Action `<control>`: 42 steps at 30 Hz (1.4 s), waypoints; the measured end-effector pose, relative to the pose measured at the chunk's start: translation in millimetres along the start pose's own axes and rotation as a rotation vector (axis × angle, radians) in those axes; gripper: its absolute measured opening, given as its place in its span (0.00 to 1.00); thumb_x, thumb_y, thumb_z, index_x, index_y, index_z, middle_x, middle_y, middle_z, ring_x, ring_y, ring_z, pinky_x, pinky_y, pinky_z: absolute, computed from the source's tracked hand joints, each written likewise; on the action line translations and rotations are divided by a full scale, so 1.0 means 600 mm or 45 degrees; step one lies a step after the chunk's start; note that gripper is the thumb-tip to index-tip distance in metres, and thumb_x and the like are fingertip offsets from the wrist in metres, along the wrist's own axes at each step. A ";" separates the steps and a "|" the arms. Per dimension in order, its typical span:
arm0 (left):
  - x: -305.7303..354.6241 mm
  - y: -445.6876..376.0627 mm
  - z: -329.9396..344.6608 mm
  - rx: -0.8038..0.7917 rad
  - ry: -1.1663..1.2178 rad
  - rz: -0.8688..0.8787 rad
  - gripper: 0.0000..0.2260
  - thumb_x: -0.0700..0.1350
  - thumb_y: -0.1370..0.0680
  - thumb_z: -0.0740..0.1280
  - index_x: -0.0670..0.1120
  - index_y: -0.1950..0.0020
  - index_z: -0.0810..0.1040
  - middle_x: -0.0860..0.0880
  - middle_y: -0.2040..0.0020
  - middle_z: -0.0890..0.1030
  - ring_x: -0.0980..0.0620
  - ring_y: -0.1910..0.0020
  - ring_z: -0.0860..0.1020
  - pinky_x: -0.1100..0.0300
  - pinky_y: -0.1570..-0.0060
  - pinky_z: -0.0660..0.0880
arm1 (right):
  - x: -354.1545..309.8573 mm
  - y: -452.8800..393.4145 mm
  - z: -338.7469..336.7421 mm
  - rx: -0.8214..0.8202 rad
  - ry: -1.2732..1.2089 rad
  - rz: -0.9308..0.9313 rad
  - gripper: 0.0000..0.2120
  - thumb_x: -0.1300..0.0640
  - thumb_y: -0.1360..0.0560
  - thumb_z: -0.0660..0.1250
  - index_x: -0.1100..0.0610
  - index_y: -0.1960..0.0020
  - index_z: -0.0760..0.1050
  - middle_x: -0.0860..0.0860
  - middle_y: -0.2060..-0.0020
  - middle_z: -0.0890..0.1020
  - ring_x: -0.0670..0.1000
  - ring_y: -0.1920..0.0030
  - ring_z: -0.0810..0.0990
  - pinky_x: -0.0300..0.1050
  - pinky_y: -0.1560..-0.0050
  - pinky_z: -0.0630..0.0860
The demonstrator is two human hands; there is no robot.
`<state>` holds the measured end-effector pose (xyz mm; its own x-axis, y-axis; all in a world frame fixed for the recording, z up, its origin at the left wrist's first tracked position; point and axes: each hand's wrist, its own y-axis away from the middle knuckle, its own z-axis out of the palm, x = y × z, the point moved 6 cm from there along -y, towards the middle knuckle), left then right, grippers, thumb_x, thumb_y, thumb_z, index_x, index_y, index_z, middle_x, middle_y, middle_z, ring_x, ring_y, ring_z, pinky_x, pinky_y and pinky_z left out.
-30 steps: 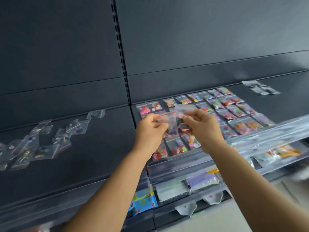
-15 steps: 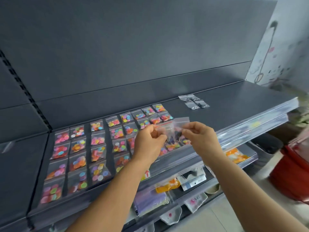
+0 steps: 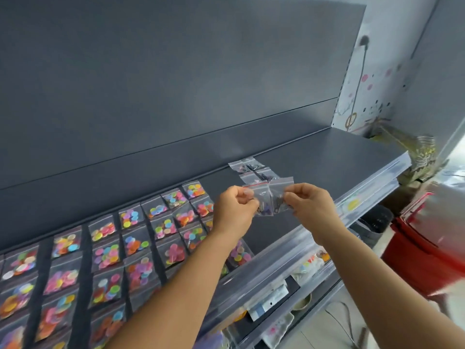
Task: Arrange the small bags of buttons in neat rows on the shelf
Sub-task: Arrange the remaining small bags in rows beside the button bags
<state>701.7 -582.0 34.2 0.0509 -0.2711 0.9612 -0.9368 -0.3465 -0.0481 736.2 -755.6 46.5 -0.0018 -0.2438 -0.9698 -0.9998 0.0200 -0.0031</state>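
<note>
I log both hands pinching clear bags: left hand (image 3: 235, 210) on one bag (image 3: 260, 197), right hand (image 3: 310, 206) on another bag (image 3: 280, 195); started dark-button cluster (image 3: 251, 170) lies just beyond fingertips, nearer right.

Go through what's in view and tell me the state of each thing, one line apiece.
Left hand: pinching held bags.
Right hand: pinching held bags.
Held bags: sealed, dark buttons, lifted above the shelf.
Colourful bags: flat, in neat rows.
Small cluster of bags: flat, near the back.
Shelf: right part bare.
</note>
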 end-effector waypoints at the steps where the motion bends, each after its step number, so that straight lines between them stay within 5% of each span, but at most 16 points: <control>1: -0.001 -0.015 0.007 -0.005 0.009 -0.005 0.07 0.40 0.27 0.69 0.52 0.57 0.76 0.49 0.55 0.82 0.49 0.59 0.79 0.54 0.54 0.79 | 0.001 -0.015 -0.003 0.007 0.011 -0.004 0.06 0.61 0.26 0.67 0.53 0.61 0.78 0.49 0.70 0.80 0.49 0.69 0.72 0.44 0.65 0.71; 14: -0.002 -0.201 0.082 0.111 -0.003 -0.065 0.06 0.38 0.26 0.68 0.46 0.53 0.75 0.54 0.62 0.78 0.54 0.64 0.76 0.63 0.63 0.72 | 0.029 -0.247 -0.001 0.011 0.079 -0.047 0.01 0.59 0.29 0.68 0.55 0.59 0.78 0.51 0.63 0.84 0.49 0.67 0.77 0.46 0.63 0.74; 23: -0.016 -0.348 0.175 0.365 -0.268 -0.230 0.08 0.40 0.26 0.68 0.47 0.48 0.75 0.51 0.54 0.80 0.51 0.54 0.79 0.59 0.54 0.76 | 0.066 -0.468 0.008 -0.253 0.217 -0.076 0.06 0.61 0.28 0.66 0.52 0.62 0.76 0.47 0.66 0.82 0.49 0.65 0.78 0.42 0.63 0.73; 32: -0.030 -0.422 0.229 0.479 -0.560 -0.385 0.11 0.40 0.24 0.65 0.48 0.43 0.72 0.47 0.52 0.82 0.46 0.52 0.79 0.58 0.56 0.75 | 0.093 -0.574 0.044 -0.473 0.477 -0.140 0.07 0.60 0.27 0.65 0.55 0.49 0.76 0.49 0.56 0.80 0.50 0.55 0.77 0.39 0.56 0.67; 37: -0.017 -0.421 0.245 0.490 -0.850 -0.313 0.17 0.35 0.24 0.64 0.45 0.37 0.67 0.46 0.40 0.74 0.42 0.44 0.76 0.49 0.49 0.74 | 0.094 -0.577 0.050 -0.486 0.696 -0.291 0.15 0.58 0.26 0.66 0.58 0.41 0.70 0.54 0.48 0.79 0.57 0.47 0.77 0.46 0.52 0.71; 42: 0.001 -0.406 0.252 0.448 -1.058 -0.105 0.14 0.39 0.22 0.65 0.45 0.37 0.71 0.47 0.38 0.69 0.48 0.38 0.68 0.58 0.43 0.68 | 0.084 -0.566 0.043 -0.496 0.767 -0.434 0.21 0.57 0.26 0.67 0.58 0.36 0.66 0.55 0.39 0.69 0.57 0.44 0.72 0.48 0.51 0.71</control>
<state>982.2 -633.6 5.4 0.4746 -0.7466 0.4662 -0.7659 -0.6113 -0.1992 1075.9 -749.9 -7.7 0.4060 -0.6605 -0.6316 -0.8823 -0.4634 -0.0825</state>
